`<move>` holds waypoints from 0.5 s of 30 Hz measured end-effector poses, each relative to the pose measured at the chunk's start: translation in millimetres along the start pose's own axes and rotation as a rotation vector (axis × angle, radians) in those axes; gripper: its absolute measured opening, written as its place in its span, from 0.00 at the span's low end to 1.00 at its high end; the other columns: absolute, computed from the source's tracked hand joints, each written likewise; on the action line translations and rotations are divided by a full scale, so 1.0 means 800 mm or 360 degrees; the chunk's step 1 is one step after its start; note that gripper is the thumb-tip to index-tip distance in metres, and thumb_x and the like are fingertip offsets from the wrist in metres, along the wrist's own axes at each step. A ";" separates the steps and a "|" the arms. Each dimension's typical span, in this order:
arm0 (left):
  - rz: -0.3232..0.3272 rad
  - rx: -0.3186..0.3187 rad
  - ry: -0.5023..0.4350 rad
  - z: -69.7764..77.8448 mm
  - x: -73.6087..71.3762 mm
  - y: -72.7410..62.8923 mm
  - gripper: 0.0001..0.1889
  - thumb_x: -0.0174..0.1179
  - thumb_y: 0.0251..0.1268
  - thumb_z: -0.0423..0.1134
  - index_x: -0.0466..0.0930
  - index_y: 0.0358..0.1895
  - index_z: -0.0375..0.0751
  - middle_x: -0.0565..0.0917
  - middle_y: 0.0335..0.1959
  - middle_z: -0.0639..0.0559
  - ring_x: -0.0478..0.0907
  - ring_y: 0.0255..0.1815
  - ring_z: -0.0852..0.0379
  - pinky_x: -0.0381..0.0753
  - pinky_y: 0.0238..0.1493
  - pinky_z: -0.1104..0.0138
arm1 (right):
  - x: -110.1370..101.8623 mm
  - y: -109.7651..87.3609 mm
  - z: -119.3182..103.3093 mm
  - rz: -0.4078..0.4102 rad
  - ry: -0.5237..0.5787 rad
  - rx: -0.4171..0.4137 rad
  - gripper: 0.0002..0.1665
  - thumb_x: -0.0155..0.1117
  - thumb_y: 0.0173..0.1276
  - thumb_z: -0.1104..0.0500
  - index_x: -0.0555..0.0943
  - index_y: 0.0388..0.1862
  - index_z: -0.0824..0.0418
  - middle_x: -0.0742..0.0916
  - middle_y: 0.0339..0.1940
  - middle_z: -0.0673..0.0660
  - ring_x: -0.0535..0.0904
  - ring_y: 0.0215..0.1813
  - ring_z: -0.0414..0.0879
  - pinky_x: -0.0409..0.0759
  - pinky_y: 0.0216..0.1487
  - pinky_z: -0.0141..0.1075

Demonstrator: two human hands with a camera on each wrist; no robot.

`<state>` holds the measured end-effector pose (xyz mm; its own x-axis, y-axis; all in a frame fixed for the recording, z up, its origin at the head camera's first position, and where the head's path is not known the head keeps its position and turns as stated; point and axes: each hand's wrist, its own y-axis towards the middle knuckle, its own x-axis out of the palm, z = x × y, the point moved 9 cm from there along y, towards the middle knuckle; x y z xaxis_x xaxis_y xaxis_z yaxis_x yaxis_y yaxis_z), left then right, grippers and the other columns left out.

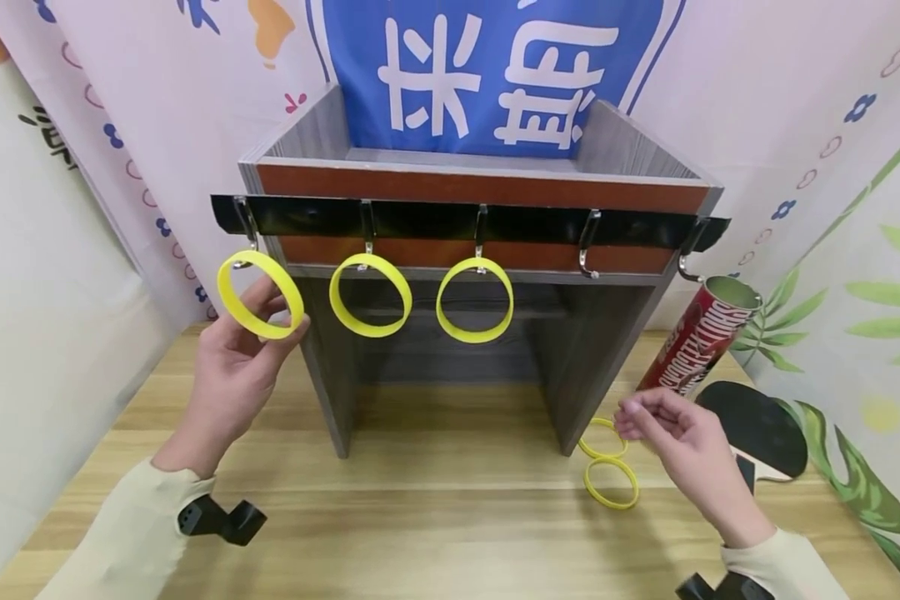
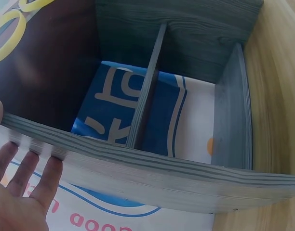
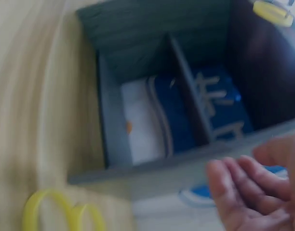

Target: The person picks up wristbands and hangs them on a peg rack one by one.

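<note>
Three yellow rings hang from the hooks of a black rail (image 1: pixel 423 221) across the small grey shelf unit (image 1: pixel 596 354): a left ring (image 1: pixel 252 324), a second ring (image 1: pixel 375 332) and a third ring (image 1: pixel 474 337). My left hand (image 1: pixel 232 371) is behind the left ring. Its fairly straight fingertips touch the outside of the unit's left panel (image 2: pixel 138 175), with the thumb by the front edge. On the right, my right hand (image 1: pixel 678 442) is in the air with loosely curled fingers, holding nothing. Beside it on the table lie a far ring (image 1: pixel 603 422) and a near ring (image 1: pixel 611 504).
Two hooks at the rail's right end, including the fourth hook (image 1: pixel 587 246), carry no ring. A red can (image 1: pixel 693 342) stands right of the unit, next to a black table tennis paddle (image 1: pixel 757 429). Printed cloth (image 1: pixel 720 92) hangs behind the wooden table (image 1: pixel 420 500).
</note>
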<state>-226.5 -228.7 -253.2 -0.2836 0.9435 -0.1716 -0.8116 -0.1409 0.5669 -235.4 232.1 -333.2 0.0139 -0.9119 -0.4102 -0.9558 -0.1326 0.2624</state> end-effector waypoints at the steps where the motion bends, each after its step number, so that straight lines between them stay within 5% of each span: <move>1: 0.0002 0.0007 -0.0004 0.000 0.000 0.000 0.28 0.61 0.69 0.21 0.77 0.71 0.40 0.84 0.55 0.60 0.81 0.58 0.62 0.83 0.55 0.82 | 0.000 -0.004 0.010 -0.0028 -0.0078 0.0037 0.12 0.60 0.80 0.63 0.81 0.47 0.75 0.91 0.36 0.46 0.89 0.37 0.36 0.91 0.41 0.31; 8: 0.0015 0.0039 -0.0010 0.003 -0.004 -0.001 0.28 0.61 0.69 0.19 0.78 0.71 0.40 0.84 0.54 0.60 0.81 0.57 0.62 0.83 0.54 0.82 | -0.002 -0.023 0.077 -0.0188 -0.0277 0.0391 0.12 0.62 0.79 0.64 0.81 0.46 0.76 0.90 0.35 0.60 0.87 0.33 0.35 0.90 0.36 0.31; 15: -0.0009 0.0016 0.0040 0.001 0.001 0.001 0.28 0.61 0.70 0.22 0.77 0.71 0.42 0.83 0.56 0.57 0.80 0.57 0.61 0.82 0.55 0.83 | -0.015 -0.040 0.115 -0.0307 -0.0627 0.0584 0.10 0.66 0.76 0.59 0.81 0.41 0.67 0.87 0.24 0.54 0.81 0.24 0.37 0.82 0.27 0.30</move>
<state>-226.6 -227.6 -252.0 -0.2921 0.9363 -0.1949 -0.8082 -0.1327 0.5738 -231.9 283.1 -417.3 0.1547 -0.6616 -0.7337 -0.9872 -0.0743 -0.1411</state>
